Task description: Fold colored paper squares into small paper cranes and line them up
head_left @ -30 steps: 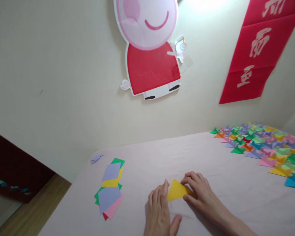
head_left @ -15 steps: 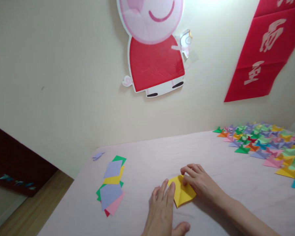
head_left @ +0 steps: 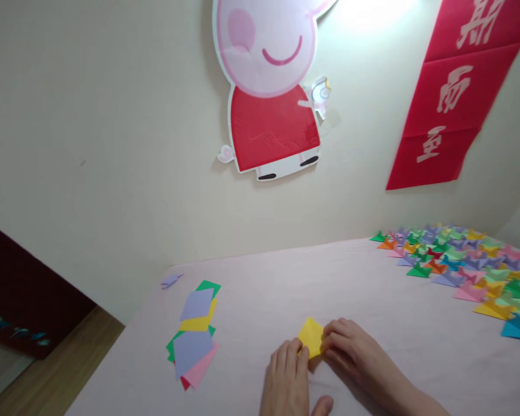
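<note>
A small folded piece of yellow origami paper (head_left: 311, 336) lies on the pale pink cloth between my hands, one corner pointing away from me. My left hand (head_left: 286, 375) rests its fingertips on the paper's lower left edge, fingers stretched side by side and thumb held well apart. On the other side, my right hand (head_left: 355, 349) has its fingers closed on the paper's right corner, the thumb hidden beneath them. Underneath, the lower part of the sheet is partly covered by the fingers.
Loose coloured paper squares (head_left: 195, 346) overlap on the left. Beyond them lies a small purple folded piece (head_left: 171, 281). Rows of colourful folded paper figures (head_left: 463, 260) fill the far right. The table's left edge slopes down toward a wooden floor (head_left: 69, 358); a wall (head_left: 125, 173) stands behind.
My right hand has moved from the top of the yellow paper to its right corner. The paper now looks smaller and narrower. My left fingers have drawn together, and the view has tilted slightly upward.
</note>
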